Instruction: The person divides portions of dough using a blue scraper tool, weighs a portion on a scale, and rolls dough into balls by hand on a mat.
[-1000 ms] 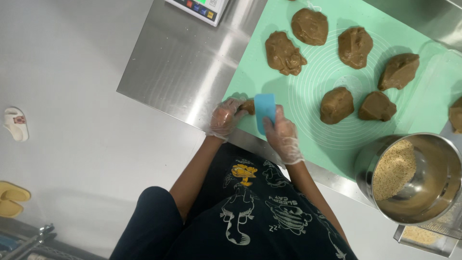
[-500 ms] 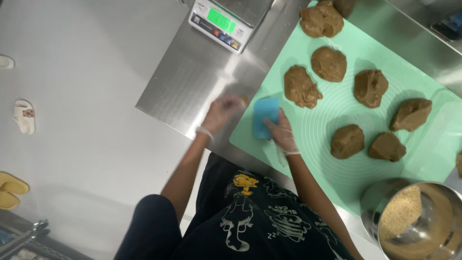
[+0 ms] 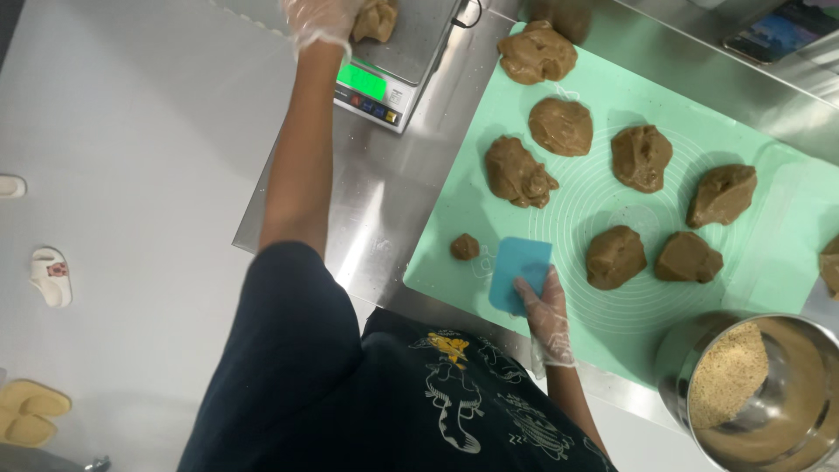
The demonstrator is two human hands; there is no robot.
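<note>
My left hand (image 3: pixel 316 17), gloved, reaches far out to a digital scale (image 3: pixel 384 83) and grips a brown dough piece (image 3: pixel 377 19) on its platform. My right hand (image 3: pixel 547 315), also gloved, holds a blue plastic scraper (image 3: pixel 519 271) flat on the green silicone mat (image 3: pixel 786 253) near its front edge. A small bit of dough (image 3: pixel 465 247) lies on the mat just left of the scraper. Several larger brown dough lumps, such as one (image 3: pixel 517 171) behind the scraper, are spread over the mat.
A steel bowl (image 3: pixel 813 454) with tan crumbs (image 3: pixel 730 376) stands at the mat's right front corner. A phone (image 3: pixel 780 28) lies at the far right of the steel table (image 3: pixel 367 218). Slippers (image 3: pixel 48 275) and yellow shoes (image 3: pixel 31 411) sit on the floor to the left.
My left hand has moved from beside the scraper out to the scale, carrying a dough piece. A small bit of dough now lies by the scraper. My right hand stayed on the scraper.
</note>
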